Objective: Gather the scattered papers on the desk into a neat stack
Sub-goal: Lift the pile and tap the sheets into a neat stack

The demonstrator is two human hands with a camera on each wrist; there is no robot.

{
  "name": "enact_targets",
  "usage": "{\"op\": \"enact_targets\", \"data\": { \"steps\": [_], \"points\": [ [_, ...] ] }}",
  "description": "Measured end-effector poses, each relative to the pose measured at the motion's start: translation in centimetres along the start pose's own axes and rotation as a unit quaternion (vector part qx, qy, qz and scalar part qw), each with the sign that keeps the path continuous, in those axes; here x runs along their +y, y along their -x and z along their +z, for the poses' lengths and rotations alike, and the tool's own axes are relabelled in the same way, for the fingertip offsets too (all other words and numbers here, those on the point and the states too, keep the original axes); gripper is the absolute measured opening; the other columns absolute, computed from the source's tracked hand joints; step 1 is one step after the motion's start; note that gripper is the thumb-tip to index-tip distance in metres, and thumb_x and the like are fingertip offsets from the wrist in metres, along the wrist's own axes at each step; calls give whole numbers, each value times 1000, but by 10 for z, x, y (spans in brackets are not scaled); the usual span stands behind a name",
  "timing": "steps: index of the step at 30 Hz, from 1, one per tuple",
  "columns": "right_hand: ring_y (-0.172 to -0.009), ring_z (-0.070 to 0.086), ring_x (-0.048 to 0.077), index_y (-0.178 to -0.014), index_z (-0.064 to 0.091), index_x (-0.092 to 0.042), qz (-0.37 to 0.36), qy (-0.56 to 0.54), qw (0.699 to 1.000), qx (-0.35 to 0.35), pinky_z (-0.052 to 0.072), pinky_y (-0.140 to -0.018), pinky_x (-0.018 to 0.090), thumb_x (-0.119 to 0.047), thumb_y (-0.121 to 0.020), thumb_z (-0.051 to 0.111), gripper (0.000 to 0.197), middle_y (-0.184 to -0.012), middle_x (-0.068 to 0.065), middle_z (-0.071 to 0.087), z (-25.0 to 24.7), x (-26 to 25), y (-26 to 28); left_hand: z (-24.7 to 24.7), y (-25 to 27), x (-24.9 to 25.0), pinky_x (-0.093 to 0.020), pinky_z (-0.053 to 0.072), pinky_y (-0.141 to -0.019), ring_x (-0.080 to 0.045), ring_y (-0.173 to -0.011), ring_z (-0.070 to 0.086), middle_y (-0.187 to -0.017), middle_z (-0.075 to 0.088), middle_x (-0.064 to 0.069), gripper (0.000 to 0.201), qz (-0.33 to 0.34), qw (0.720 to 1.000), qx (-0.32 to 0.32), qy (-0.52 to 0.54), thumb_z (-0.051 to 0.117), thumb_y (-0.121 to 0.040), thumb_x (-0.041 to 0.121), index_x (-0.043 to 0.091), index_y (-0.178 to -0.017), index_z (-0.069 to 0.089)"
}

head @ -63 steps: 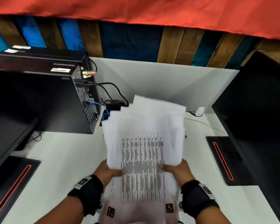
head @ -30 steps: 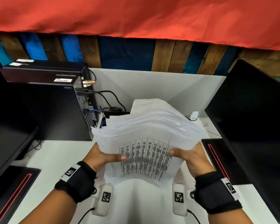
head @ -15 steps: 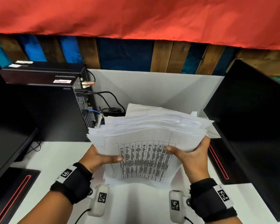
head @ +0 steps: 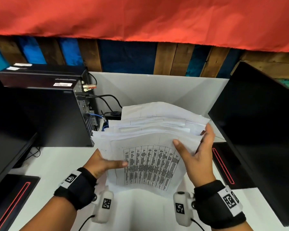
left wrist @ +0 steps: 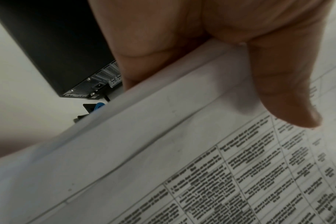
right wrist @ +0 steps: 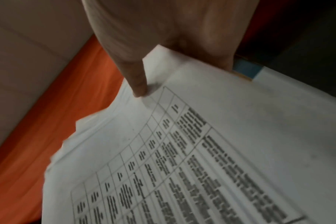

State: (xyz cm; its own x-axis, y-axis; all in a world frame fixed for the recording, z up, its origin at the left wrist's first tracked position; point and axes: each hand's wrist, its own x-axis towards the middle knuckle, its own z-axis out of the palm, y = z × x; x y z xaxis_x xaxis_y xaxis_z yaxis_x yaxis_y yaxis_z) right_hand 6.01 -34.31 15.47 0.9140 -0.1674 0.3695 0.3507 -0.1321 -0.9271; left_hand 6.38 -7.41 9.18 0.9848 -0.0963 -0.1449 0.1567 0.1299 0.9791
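A loose bundle of white papers (head: 150, 137) is held up above the white desk (head: 57, 165), its top sheet printed with a table of black text. My left hand (head: 107, 162) grips the bundle's left edge, thumb on the printed sheet and fingers hidden beneath. My right hand (head: 195, 152) holds the right edge, thumb pressed on top and fingers reaching up along the side of the sheets. In the left wrist view the thumb of my left hand (left wrist: 286, 97) lies on the papers (left wrist: 182, 166). In the right wrist view my right hand (right wrist: 163, 50) pinches the papers (right wrist: 201, 151). The sheets' far edges are uneven and fanned.
A black computer tower (head: 45, 112) with cables stands at the left, close to the papers. A black monitor (head: 260, 130) stands on the right, its base (head: 223, 164) on the desk; another dark screen (head: 5, 147) sits at far left. A white partition (head: 157, 87) closes the back.
The bundle has been raised off the desk and turned sideways, now held wide between both hands. My right hand has slid further up along the right edge.
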Motion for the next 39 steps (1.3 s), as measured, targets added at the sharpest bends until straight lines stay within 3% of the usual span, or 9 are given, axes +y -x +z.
{"op": "enact_targets", "data": {
  "steps": [2, 5, 9, 12, 17, 20, 25, 32, 39],
  "points": [
    [-127, 46, 8, -145, 19, -39, -66, 55, 996, 11, 45, -106, 35, -24, -71, 82, 98, -137, 0, 41, -3, -5, -2, -1, 0, -1, -47, 46, -101, -23, -106, 69, -109, 74, -9, 90, -5, 1000, 4, -4, 97, -30, 26, 12, -113, 66],
    [-131, 29, -5, -139, 37, -41, -175, 189, 966, -14, 33, -104, 7, -35, -71, 81, 80, -140, -2, 29, -5, -16, -9, -1, 0, -2, -48, 46, -101, -24, -106, 69, -109, 74, -10, 89, -11, 1000, 4, -13, 97, -31, 25, 12, -113, 66],
    [-127, 35, -4, -109, 69, -38, -175, 267, 945, -65, 38, -100, 11, -38, -79, 74, 30, -137, -5, 37, -2, -25, -15, 0, 0, 0, -42, 52, -96, -24, -105, 69, -108, 74, -10, 90, -9, 1000, -4, -12, 97, -29, 26, 11, -113, 66],
    [-124, 39, -4, -112, 69, -36, -184, 278, 940, -70, 36, -95, 7, -39, -80, 73, 32, -136, -5, 40, -4, -25, -13, 0, 2, 1, -38, 54, -92, -24, -105, 69, -108, 74, -10, 91, -4, 1000, -5, -5, 97, -29, 24, 12, -114, 66],
    [-118, 51, 15, -116, 65, -44, -172, 332, 919, -126, 53, -88, 39, -54, -80, 64, 37, -138, -11, 39, -5, -34, -13, -1, 0, -1, -37, 54, -92, -22, -103, 70, -107, 75, -9, 90, -8, 1000, -6, -6, 97, -27, 26, 13, -111, 67],
    [-114, 51, 15, -124, 56, -50, -184, 377, 898, -134, 53, -86, 42, -58, -79, 62, 46, -140, -8, 38, -1, -40, -13, 0, 0, -2, -32, 56, -88, -22, -102, 70, -105, 75, -8, 87, -6, 1000, -5, 0, 97, -26, 27, 16, -108, 68],
    [-123, 44, 17, -127, 50, -54, -186, 461, 857, -135, 36, -100, 45, -66, -81, 54, 48, -144, -5, 40, 3, -46, -9, -1, -1, -2, -46, 50, -97, -27, -106, 68, -109, 74, -12, 86, -7, 1000, -7, 0, 96, -34, 21, 11, -113, 66],
    [-147, 19, 27, -134, 39, -55, -159, 595, 769, -172, 4, -105, 75, -69, -83, 44, 53, -150, -8, 38, 19, -62, -1, -1, 0, -2, -49, 49, -98, -27, -106, 68, -110, 73, -13, 82, -4, 1000, -11, -1, 95, -38, 18, 10, -114, 65],
    [-146, 26, 29, -143, 28, -49, -211, 581, 746, -249, 8, -103, 77, -60, -86, 47, 61, -152, -3, 40, 54, -59, 18, 0, 0, 1, -46, 50, -97, -25, -112, 66, -118, 70, -10, 81, 23, 999, -24, -9, 92, -47, 14, 15, -122, 60]
  ]
}}
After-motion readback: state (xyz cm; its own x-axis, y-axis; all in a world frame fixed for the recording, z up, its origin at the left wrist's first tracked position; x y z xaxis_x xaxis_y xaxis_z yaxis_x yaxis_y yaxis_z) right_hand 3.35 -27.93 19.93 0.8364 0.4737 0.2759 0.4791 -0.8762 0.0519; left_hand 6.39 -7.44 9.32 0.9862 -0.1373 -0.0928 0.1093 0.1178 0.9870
